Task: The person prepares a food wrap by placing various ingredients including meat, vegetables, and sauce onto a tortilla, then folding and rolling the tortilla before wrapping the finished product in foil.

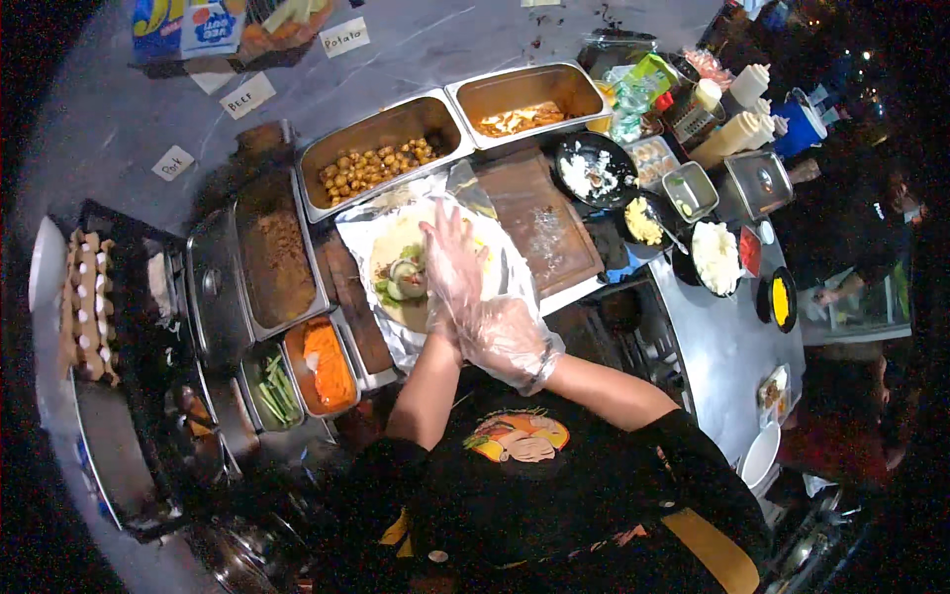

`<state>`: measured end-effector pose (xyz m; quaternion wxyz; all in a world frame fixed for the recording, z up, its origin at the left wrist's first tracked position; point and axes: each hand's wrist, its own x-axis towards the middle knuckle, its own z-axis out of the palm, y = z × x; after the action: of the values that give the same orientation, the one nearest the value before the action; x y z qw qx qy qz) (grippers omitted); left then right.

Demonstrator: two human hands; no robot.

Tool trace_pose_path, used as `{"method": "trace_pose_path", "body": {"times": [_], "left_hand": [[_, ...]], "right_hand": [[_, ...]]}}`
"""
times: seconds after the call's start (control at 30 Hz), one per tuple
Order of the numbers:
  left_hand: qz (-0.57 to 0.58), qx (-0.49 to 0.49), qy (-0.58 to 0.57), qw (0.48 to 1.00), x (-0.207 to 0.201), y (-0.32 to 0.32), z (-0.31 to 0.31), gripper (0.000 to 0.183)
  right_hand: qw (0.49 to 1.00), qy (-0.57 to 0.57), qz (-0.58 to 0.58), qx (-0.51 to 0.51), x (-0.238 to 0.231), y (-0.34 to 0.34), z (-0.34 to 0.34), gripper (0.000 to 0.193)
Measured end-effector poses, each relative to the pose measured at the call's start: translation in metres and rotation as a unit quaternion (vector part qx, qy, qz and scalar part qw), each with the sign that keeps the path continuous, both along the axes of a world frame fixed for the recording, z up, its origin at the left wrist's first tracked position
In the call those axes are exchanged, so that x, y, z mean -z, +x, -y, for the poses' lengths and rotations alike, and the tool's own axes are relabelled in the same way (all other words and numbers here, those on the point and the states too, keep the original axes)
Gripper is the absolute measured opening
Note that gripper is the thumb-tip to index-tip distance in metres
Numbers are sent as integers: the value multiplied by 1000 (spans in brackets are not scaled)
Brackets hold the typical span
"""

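Both hands wear clear plastic gloves. My left hand reaches over a flatbread, its fingers stretched out and apart. Cucumber slices and green leaves lie on the flatbread, beside that hand. Under the bread is a sheet of aluminium foil, spread over a wooden board. My right hand is at my left wrist, its fingers closed around the glove there. Some of its fingertips are hard to make out.
Steel pans hold round browned pieces, saucy food, minced filling, orange shreds and cucumber sticks. Black bowls with white and yellow food stand right, near squeeze bottles. Egg trays sit left.
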<state>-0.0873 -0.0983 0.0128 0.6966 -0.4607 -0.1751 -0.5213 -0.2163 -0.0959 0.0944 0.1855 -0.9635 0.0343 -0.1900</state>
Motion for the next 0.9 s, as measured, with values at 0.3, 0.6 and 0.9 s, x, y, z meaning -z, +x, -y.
{"method": "trace_pose_path", "body": {"times": [0.3, 0.6, 0.9], "left_hand": [[174, 122, 267, 940, -126, -116, -21, 69], [387, 229, 182, 875, -122, -230, -30, 91], [560, 113, 182, 800, -177, -237, -56, 93]], "right_hand": [[653, 747, -116, 43, 60, -116, 50, 34], [592, 758, -237, -138, 105, -139, 57, 41], [569, 714, -334, -234, 64, -130, 24, 37]]}}
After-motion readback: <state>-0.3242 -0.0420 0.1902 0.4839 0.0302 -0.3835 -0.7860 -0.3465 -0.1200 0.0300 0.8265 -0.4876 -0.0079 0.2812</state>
